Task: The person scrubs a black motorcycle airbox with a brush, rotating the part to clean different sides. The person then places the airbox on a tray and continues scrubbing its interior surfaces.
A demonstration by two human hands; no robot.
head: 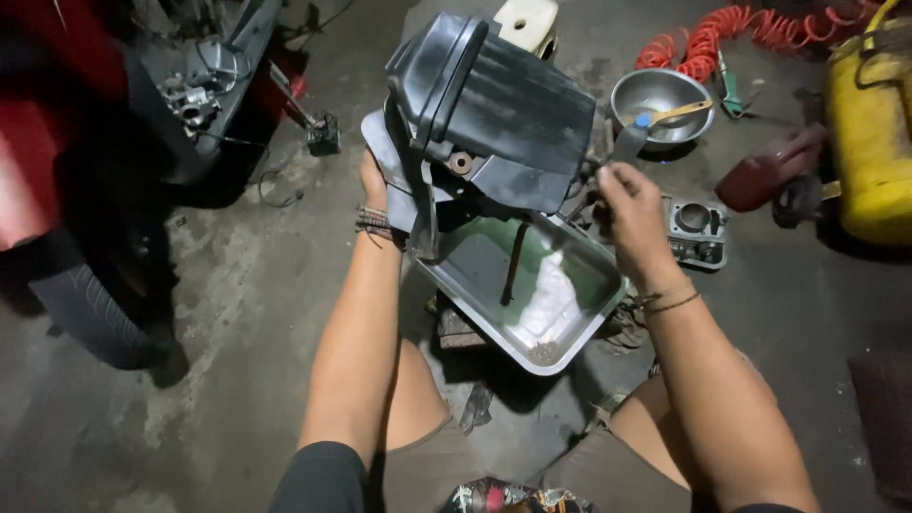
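Observation:
My left hand (374, 182) grips the lower left side of a large black plastic housing (494, 104), ribbed on top, and holds it tilted above a metal tray (576, 334). The tray rests on the floor between my knees and holds greenish liquid, a thin dark rod (514, 266) and a pale patch. My right hand (631, 211) is at the housing's right edge, its fingers pinched on a small dark tool or part that I cannot make out clearly.
A motorcycle (85, 180) with a red body and a black tyre stands at the left. Behind lie a steel bowl (655, 95) with a brush, a coiled orange hose (731, 33), a metal engine cylinder (696, 231), a red can (769, 171) and a yellow container (869, 133).

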